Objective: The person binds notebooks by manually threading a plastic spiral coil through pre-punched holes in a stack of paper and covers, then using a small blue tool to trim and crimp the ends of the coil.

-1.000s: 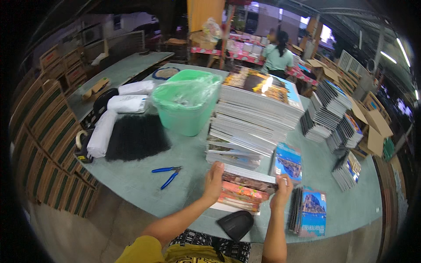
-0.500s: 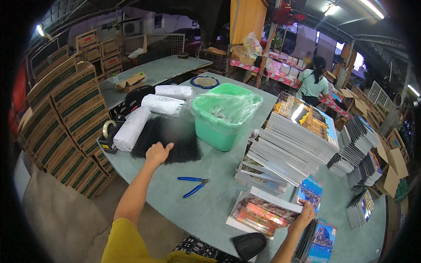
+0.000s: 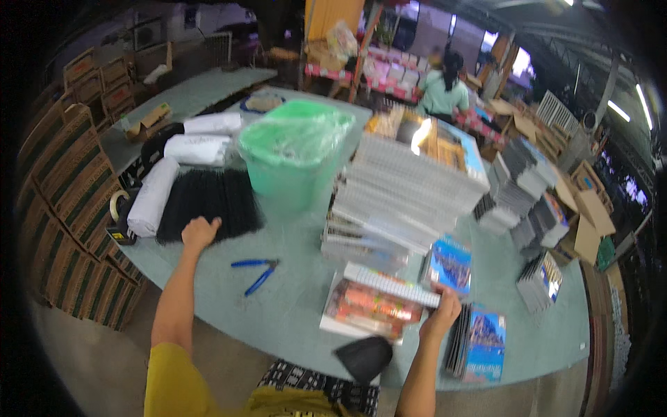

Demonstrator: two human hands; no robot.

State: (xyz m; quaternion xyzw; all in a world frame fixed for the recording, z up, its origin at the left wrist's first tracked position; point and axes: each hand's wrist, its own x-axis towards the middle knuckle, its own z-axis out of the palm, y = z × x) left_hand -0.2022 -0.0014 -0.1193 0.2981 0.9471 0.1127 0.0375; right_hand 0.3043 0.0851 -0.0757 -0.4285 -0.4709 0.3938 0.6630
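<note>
My left hand (image 3: pixel 200 233) rests at the near edge of a flat pile of black spiral binding coils (image 3: pixel 208 201). Its fingers curl down with the thumb out to the side; what they pinch, if anything, is hidden. On the right, my right hand (image 3: pixel 443 314) grips the right end of an unbound notebook (image 3: pixel 389 285), whose white punched edge is lifted off the pages beneath. Blue-handled cutting pliers (image 3: pixel 256 272) lie between my hands with their handles spread. Near the table edge is a black rounded object (image 3: pixel 364 358), its kind unclear.
A green bin (image 3: pixel 292 163) lined with clear plastic stands mid-table, beside white rolls (image 3: pixel 154 198) and a tape dispenser (image 3: pixel 119 217). Tall notebook stacks (image 3: pixel 410 187) rise behind my right hand. Blue-covered notebooks (image 3: pixel 485 340) lie right. Cartons (image 3: pixel 76 208) are piled left; another person (image 3: pixel 445 90) works far off.
The whole view has swung right, so things sit further left and look more blurred. My right hand has tilted the notebook's punched edge; my left hand stays at the coils.
</note>
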